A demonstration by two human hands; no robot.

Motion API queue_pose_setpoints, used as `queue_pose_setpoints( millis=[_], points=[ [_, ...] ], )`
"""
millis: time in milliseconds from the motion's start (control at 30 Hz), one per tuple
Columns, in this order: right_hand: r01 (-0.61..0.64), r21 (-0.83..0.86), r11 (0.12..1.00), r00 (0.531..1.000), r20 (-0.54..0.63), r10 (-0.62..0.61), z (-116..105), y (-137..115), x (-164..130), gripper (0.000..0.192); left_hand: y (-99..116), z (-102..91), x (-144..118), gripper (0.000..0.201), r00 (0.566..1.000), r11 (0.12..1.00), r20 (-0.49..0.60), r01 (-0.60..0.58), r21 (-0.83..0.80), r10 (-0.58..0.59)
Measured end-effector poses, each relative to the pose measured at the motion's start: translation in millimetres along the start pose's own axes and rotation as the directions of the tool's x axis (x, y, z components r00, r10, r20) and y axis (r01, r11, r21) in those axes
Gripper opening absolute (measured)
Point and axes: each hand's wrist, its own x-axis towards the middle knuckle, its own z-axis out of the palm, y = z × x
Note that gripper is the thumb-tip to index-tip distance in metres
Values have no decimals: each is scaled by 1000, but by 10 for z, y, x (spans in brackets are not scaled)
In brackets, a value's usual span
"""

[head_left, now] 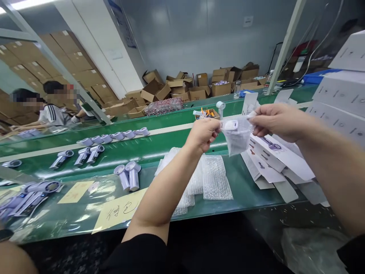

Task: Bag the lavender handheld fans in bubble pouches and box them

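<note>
Head view: whitish translucent pouch (238,141), perhaps bubble-wrap, in pinched grip of left hand (203,134) and right hand (269,118).

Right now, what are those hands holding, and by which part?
A translucent bag: left hand at its upper left edge, right hand at its upper right.

- Head view: single camera, looking from above the counter's (148,173) near edge, facing forward and down.
- Tilt: near edge climbs rightward.
- Range: left hand (202,134) and right hand (272,118) close; wall (176,42) well beyond the far edge.
</note>
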Motion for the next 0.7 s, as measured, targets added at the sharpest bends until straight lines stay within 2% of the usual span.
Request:
queue_pose_setpoints(
  millis=[67,100,167,233,267,333,367,400,433,467,500,533,600,633,667,700],
  points=[
    [37,65,997,997,-64,-33,3,-120,-50,13,100,-126,-94,5,994,995,41,-97,-31,98],
    [30,113,993,996,-92,-20,36,-165,-82,14,108,-177,-142,8,986,987,58,-150,-55,153],
    [-9,239,971,993,-114,37,156,-237,-164,17,10,-212,-240,32,963,966,95,-245,-86,252],
    [-49,341,939,997,-37,66,297,-284,-290,16,-222,-141,-338,63,946,956,142,-284,-75,292],
    [-46,340,939,999,23,40,345,-287,-377,15,-362,-78,-382,71,944,957,157,-284,-60,290],
    [63,174,983,986,144,-88,337,-213,-601,10,-617,47,-446,64,953,960,121,-274,-56,279],
    [162,18,987,970,183,-163,270,-119,-732,14,-706,82,-459,54,961,963,71,-261,-69,266],
    [274,-193,942,947,226,-229,164,19,-865,26,-761,87,-457,45,969,965,8,-245,-91,246],
    [325,-394,860,945,165,-281,30,197,-990,47,-782,58,-442,38,973,967,-59,-227,-118,221],
    [315,-572,758,942,88,-325,-118,408,-1094,68,-775,-1,-415,34,972,966,-127,-213,-148,195],
    [241,-717,654,938,-1,-347,-262,636,-1170,82,-747,-82,-381,33,966,961,-193,-208,-181,173],
    [123,-815,567,930,-105,-352,-391,863,-1211,85,-710,-175,-343,32,956,955,-249,-208,-212,153],
    [91,-886,454,935,-80,-344,-567,1237,-1191,58,-640,-353,-274,32,938,942,-331,-200,-271,104],
    [114,-890,442,939,-49,-341,-613,1353,-1140,40,-621,-422,-246,33,931,936,-358,-183,-300,68],
    [157,-870,466,938,-16,-346,-638,1408,-1072,22,-615,-472,-223,33,927,931,-375,-161,-329,28],
    [191,-815,547,928,-31,-371,-647,1401,-995,9,-621,-505,-206,33,920,924,-391,-142,-356,-9]
  ],
)
